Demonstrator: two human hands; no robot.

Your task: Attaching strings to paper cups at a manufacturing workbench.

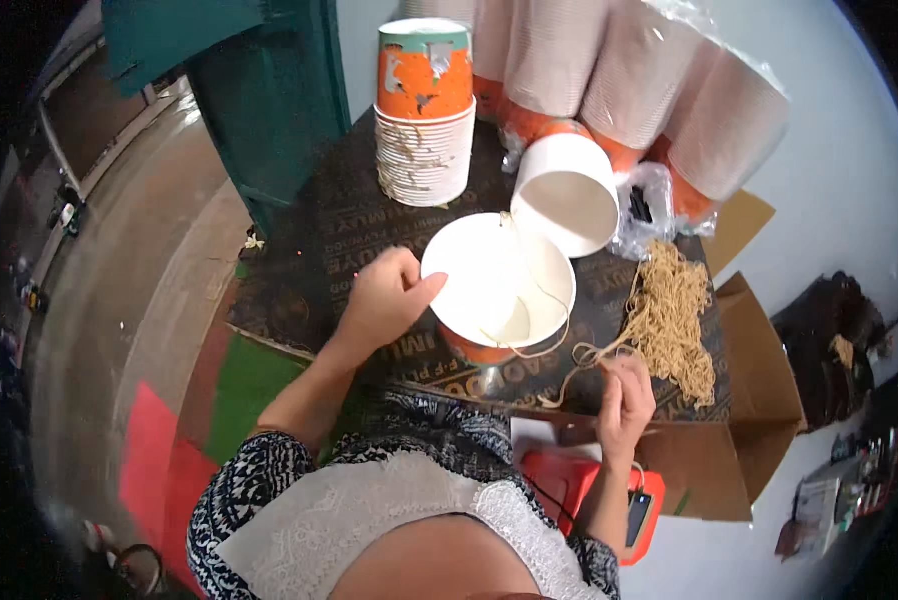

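A paper bucket (456, 270), white inside and orange outside, stands tilted with its mouth toward me at the table's front. My left hand (389, 295) is closed at its left rim, the thumb lying along the edge and the other fingers curled. A thin tan cord (559, 318) runs across the bucket's mouth and along its right rim. My right hand (626, 400) pinches cord beside a loose heap of tan cords (674, 320); the fingertips are partly hidden. Behind the bucket, a second white paper bucket (569, 195) lies on its side, its mouth facing me.
A stack of nested paper buckets (424, 150) rises at the table's back left. Tall plastic-wrapped bucket stacks (639, 85) lean on the wall. Past the dark printed table (314, 240), an open cardboard box (709, 470) stands right. A phone (637, 518) rests on a red stool (559, 478).
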